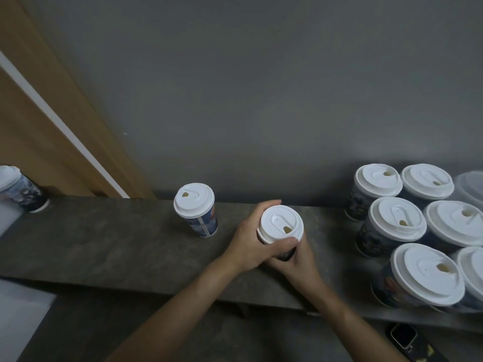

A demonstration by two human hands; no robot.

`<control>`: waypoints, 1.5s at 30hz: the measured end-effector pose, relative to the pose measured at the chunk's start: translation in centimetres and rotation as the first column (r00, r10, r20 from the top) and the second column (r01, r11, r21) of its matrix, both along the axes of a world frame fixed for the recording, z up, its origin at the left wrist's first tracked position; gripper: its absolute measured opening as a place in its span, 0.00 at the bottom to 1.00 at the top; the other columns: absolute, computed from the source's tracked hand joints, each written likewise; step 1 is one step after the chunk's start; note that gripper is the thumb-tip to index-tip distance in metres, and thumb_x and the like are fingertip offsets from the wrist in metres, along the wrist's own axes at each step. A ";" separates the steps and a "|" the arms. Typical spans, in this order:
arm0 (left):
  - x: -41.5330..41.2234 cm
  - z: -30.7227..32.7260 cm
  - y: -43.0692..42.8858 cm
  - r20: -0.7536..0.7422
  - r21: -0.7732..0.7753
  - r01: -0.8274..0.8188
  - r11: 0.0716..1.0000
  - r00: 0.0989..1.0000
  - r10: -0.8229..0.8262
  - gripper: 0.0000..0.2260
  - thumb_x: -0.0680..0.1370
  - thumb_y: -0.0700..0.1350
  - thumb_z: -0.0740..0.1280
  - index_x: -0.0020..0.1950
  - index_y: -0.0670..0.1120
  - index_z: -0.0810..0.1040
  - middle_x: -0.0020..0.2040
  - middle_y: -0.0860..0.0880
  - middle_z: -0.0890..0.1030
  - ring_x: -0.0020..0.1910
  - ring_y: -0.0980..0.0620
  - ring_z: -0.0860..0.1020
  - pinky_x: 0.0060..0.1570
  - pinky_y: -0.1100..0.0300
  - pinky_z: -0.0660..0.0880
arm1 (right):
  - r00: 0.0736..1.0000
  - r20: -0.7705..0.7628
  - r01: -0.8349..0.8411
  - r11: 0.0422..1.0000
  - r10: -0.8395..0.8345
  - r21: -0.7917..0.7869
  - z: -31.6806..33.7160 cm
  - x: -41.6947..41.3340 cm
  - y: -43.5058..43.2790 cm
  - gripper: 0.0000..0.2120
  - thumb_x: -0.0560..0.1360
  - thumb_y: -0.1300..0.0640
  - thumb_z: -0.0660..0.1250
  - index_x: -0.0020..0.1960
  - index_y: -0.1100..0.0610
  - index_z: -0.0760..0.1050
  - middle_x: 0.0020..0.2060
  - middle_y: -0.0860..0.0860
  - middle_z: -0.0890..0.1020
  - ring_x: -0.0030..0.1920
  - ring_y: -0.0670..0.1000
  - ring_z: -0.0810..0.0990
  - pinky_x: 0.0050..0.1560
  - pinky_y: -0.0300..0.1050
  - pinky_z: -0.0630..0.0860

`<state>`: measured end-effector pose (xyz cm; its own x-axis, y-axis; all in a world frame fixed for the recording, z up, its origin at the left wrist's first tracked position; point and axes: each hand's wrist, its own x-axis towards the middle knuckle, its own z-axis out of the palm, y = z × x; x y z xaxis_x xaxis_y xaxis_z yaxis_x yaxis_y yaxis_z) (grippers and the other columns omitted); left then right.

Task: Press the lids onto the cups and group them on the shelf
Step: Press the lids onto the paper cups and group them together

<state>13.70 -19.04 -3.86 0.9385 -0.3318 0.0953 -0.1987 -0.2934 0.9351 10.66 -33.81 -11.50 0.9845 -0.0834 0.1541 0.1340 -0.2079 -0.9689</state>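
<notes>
A plain grey wall (261, 87) rises behind a long, dark, stone-patterned shelf (117, 244), with a wooden door frame (52, 113) at the left. Near the middle of the shelf the person holds one cup (286, 254) in both hands, its white lid (281, 223) on top. The left hand (248, 239) curls round the lid's rim, fingers over the far edge and thumb along the near edge. The right hand (300, 259) grips the dark cup body from the near side, below the lid. The hands hide whether the base rests on the shelf.

This looks like the seating of the lid. It would go best with the right hand keeping the cup upright without squeezing the paper wall, while the left works pressure round the whole rim. Whether the rim has already snapped home cannot be told from here. The cup then belongs with the cluster of lidded cups (397, 223) packed together at the right end, well apart from the hands.

The lid is white plastic with a raised oval panel and a small sip hole showing tan. The cup beneath is dark and mostly covered. A lone lidded cup (194, 207) with a blue print stands to the left of the hands, and another cup (21, 189) stands at the far left.
</notes>
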 end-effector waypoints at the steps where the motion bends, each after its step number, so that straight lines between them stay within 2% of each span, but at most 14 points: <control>1: 0.2 0.0 0.1 -0.010 0.002 0.021 1.000 1.000 -0.021 0.35 0.68 0.54 0.79 0.72 0.53 0.71 0.63 0.58 0.80 0.65 0.56 0.78 0.65 0.59 0.74 | 1.000 0.002 -0.001 1.000 0.001 0.000 0.0 0.0 0.0 0.43 0.66 0.57 0.85 0.75 0.53 0.68 0.69 0.46 0.78 0.69 0.46 0.77 0.69 0.46 0.75; 7: -0.4 -0.3 -1.1 0.001 -0.023 -0.089 0.996 0.996 0.089 0.33 0.70 0.52 0.79 0.72 0.54 0.72 0.62 0.61 0.81 0.63 0.60 0.78 0.62 0.64 0.74 | 0.999 0.039 -0.006 1.000 0.007 -0.027 0.5 0.1 0.4 0.42 0.68 0.58 0.83 0.76 0.54 0.66 0.71 0.45 0.76 0.72 0.44 0.74 0.71 0.39 0.71; 10: -0.2 0.0 -1.4 0.008 0.001 -0.034 0.999 0.999 0.034 0.34 0.71 0.59 0.76 0.73 0.55 0.70 0.64 0.61 0.79 0.66 0.61 0.76 0.64 0.65 0.72 | 1.000 0.016 0.010 1.000 -0.010 -0.003 0.2 0.1 0.0 0.42 0.68 0.60 0.83 0.77 0.55 0.66 0.71 0.46 0.77 0.72 0.45 0.75 0.72 0.45 0.72; 15: -1.8 -0.6 -1.9 0.008 -0.018 -0.128 0.992 0.992 0.128 0.36 0.69 0.61 0.75 0.75 0.55 0.67 0.67 0.61 0.77 0.67 0.63 0.74 0.63 0.71 0.69 | 0.999 -0.021 0.043 0.999 -0.043 0.009 -0.2 0.1 -0.1 0.44 0.67 0.55 0.84 0.76 0.52 0.65 0.70 0.46 0.77 0.71 0.47 0.76 0.71 0.52 0.75; 18: 0.0 0.5 -0.6 -0.043 0.043 0.026 0.999 0.999 -0.024 0.37 0.67 0.59 0.78 0.73 0.55 0.69 0.64 0.60 0.79 0.65 0.61 0.76 0.64 0.65 0.72 | 0.999 -0.039 0.035 0.999 -0.035 -0.006 -0.7 0.4 -0.4 0.42 0.67 0.59 0.84 0.75 0.53 0.67 0.69 0.47 0.78 0.70 0.48 0.77 0.70 0.54 0.75; 21: 1.8 1.4 0.4 -0.043 0.149 0.173 0.974 0.985 -0.168 0.36 0.65 0.57 0.80 0.71 0.56 0.72 0.62 0.59 0.80 0.63 0.59 0.78 0.63 0.59 0.74 | 1.000 -0.024 0.004 1.000 -0.005 -0.020 -0.8 0.4 -0.4 0.40 0.68 0.63 0.83 0.75 0.55 0.68 0.68 0.46 0.79 0.70 0.46 0.77 0.71 0.48 0.74; 24: 1.2 0.7 0.0 0.006 0.076 0.098 0.992 0.995 -0.099 0.34 0.67 0.50 0.82 0.70 0.54 0.73 0.61 0.58 0.81 0.62 0.55 0.79 0.63 0.56 0.75 | 1.000 0.007 0.000 1.000 0.000 -0.019 -0.7 0.3 -0.1 0.41 0.67 0.59 0.84 0.75 0.55 0.68 0.69 0.47 0.79 0.70 0.47 0.77 0.70 0.44 0.74; 27: 0.5 0.3 -0.2 0.018 0.036 0.043 0.998 0.999 -0.044 0.34 0.66 0.53 0.81 0.69 0.54 0.73 0.60 0.58 0.82 0.62 0.56 0.80 0.62 0.58 0.76 | 1.000 0.008 0.012 0.999 -0.011 -0.030 -0.6 0.4 0.1 0.43 0.66 0.55 0.85 0.75 0.54 0.68 0.69 0.48 0.78 0.70 0.48 0.77 0.69 0.48 0.75; 29: 1.0 1.2 0.0 0.008 0.098 0.074 0.992 0.997 -0.075 0.35 0.64 0.57 0.80 0.69 0.55 0.73 0.59 0.59 0.81 0.61 0.59 0.79 0.61 0.61 0.75 | 1.000 -0.004 0.014 1.000 -0.014 -0.023 -0.7 0.3 -0.1 0.42 0.66 0.57 0.85 0.74 0.54 0.69 0.68 0.46 0.79 0.69 0.47 0.78 0.69 0.49 0.75; 32: 1.9 2.5 0.3 -0.006 0.211 0.186 0.960 0.982 -0.189 0.34 0.64 0.58 0.80 0.67 0.56 0.75 0.59 0.59 0.81 0.60 0.61 0.79 0.62 0.57 0.76 | 1.000 -0.003 -0.015 0.999 0.015 -0.041 -0.6 0.3 -0.2 0.41 0.66 0.60 0.84 0.74 0.54 0.69 0.67 0.43 0.80 0.68 0.44 0.78 0.70 0.46 0.75; 35: 0.5 1.8 0.0 0.084 0.139 0.020 0.990 0.996 -0.032 0.32 0.64 0.58 0.79 0.65 0.54 0.77 0.58 0.58 0.82 0.59 0.59 0.80 0.60 0.58 0.77 | 0.999 -0.005 -0.049 0.997 0.049 -0.056 -0.4 0.1 0.0 0.41 0.66 0.55 0.85 0.74 0.51 0.69 0.67 0.40 0.79 0.68 0.43 0.78 0.68 0.42 0.75; 38: -0.9 0.8 -0.8 0.103 0.063 -0.160 0.985 0.983 0.153 0.32 0.64 0.59 0.77 0.66 0.54 0.76 0.58 0.58 0.82 0.59 0.59 0.80 0.58 0.63 0.76 | 0.999 -0.031 -0.016 0.999 0.014 -0.042 -0.1 0.0 0.3 0.41 0.63 0.44 0.85 0.70 0.44 0.70 0.65 0.39 0.80 0.66 0.41 0.79 0.66 0.49 0.78; 42: 1.0 1.1 0.9 -0.054 0.016 0.068 0.998 0.996 -0.067 0.33 0.68 0.51 0.80 0.71 0.51 0.72 0.62 0.58 0.81 0.63 0.59 0.78 0.61 0.65 0.72 | 1.000 -0.010 -0.002 0.999 0.002 -0.034 -0.1 -0.1 0.0 0.38 0.66 0.52 0.85 0.70 0.41 0.70 0.65 0.33 0.79 0.66 0.39 0.78 0.66 0.41 0.76; 45: 0.3 0.3 1.3 -0.014 -0.056 0.051 0.997 0.999 -0.052 0.33 0.70 0.44 0.80 0.72 0.49 0.71 0.63 0.59 0.80 0.65 0.58 0.77 0.61 0.67 0.72 | 0.997 -0.001 -0.073 0.996 0.074 -0.048 -0.1 -0.2 0.2 0.39 0.70 0.54 0.83 0.75 0.43 0.67 0.68 0.33 0.77 0.70 0.39 0.75 0.69 0.37 0.73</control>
